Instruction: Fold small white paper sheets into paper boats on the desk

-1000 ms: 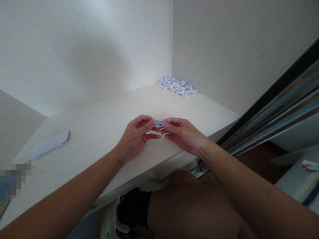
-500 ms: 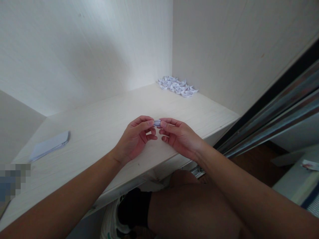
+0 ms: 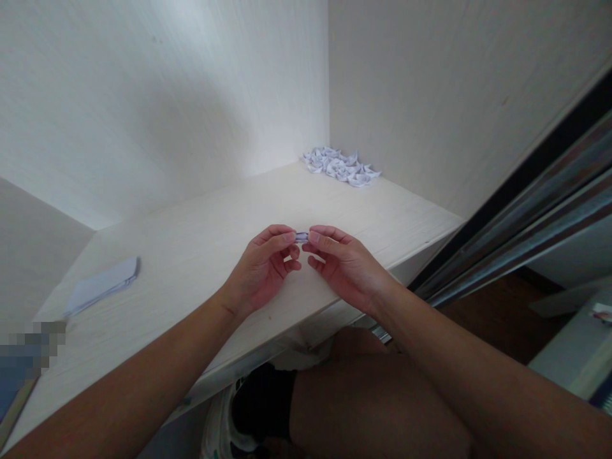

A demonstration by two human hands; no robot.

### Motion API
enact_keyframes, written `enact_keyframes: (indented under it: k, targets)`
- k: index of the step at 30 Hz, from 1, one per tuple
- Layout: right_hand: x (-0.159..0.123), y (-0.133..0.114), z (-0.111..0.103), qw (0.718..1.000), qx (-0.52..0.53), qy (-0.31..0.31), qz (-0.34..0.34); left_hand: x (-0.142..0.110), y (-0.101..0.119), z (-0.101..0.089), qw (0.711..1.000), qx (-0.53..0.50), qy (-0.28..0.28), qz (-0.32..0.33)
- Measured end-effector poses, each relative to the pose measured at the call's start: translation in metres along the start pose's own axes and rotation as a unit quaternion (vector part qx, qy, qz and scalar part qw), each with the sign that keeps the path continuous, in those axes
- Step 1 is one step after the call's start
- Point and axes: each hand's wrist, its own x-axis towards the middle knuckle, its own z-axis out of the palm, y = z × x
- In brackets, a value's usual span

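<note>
A small folded piece of white paper (image 3: 301, 237) is held level above the front part of the white shelf (image 3: 224, 220). My left hand (image 3: 265, 264) pinches its left end between thumb and index finger. On its other end, the thumb and index finger of my right hand (image 3: 347, 264) close in the same way. The remaining fingers of both hands curl loosely below. Only the middle of the paper shows; my fingertips hide its ends.
A heap of small folded paper pieces (image 3: 342, 167) lies in the back corner. To the left rests a stack of flat white paper sheets (image 3: 102, 285). White panels rise behind and on the right, beside a dark metal-edged rail (image 3: 516, 191). My leg is below the shelf edge.
Both hands keep their pinch on the paper, which looks slightly flatter and narrower. My view has shifted a little, so the sheet stack appears farther right and lower.
</note>
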Motion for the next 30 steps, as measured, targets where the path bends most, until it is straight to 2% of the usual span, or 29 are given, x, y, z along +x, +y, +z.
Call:
enact_keyframes:
  k: [9,15,30]
  targets:
    - [0.000,-0.003,-0.004,0.999,0.002,-0.023,0.035,0.000,-0.002,-0.002,0.999,0.022,-0.031,-0.022]
    - [0.000,-0.004,-0.006,0.999,-0.009,-0.038,0.022,0.002,0.001,-0.004,0.998,-0.005,-0.040,-0.044]
    - [0.000,-0.015,-0.013,0.995,-0.042,-0.056,0.073,0.005,0.005,-0.015,0.995,0.040,-0.085,-0.041]
